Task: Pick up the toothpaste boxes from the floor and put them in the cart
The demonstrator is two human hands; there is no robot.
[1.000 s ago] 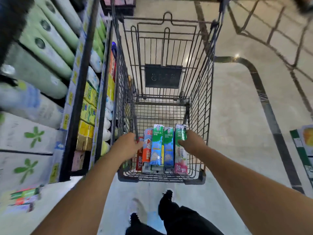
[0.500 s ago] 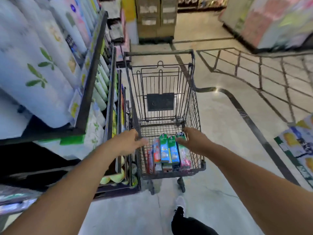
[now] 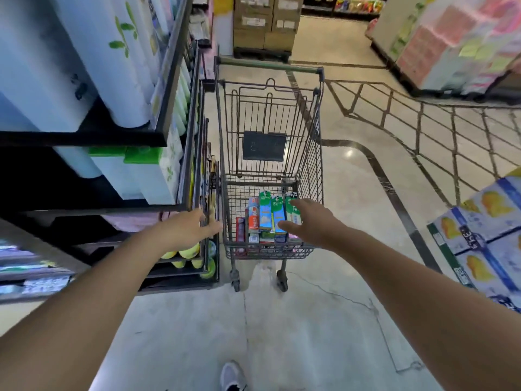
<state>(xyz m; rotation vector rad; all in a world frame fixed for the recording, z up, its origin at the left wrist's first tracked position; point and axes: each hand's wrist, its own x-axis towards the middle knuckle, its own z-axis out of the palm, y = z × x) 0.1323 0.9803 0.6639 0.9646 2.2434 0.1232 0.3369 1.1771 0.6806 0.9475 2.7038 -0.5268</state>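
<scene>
Shelving (image 3: pixel 158 136) fills the left of the frame, its stock blurred and cut off by the edge. The wire cart (image 3: pixel 310 131) stands at centre on the tiled floor (image 3: pixel 282 334). Toothpaste boxes (image 3: pixel 270 218) lie side by side at the near end of the cart; their print is too smeared to read, and my right hand (image 3: pixel 310 224) covers the rightmost one. That hand is spread, fingers straight, gripping nothing. My left hand (image 3: pixel 191 230) reaches open beside the cart's left wall; whether it touches the wire is unclear. My shoe (image 3: pixel 232 375) is cropped at bottom centre.
</scene>
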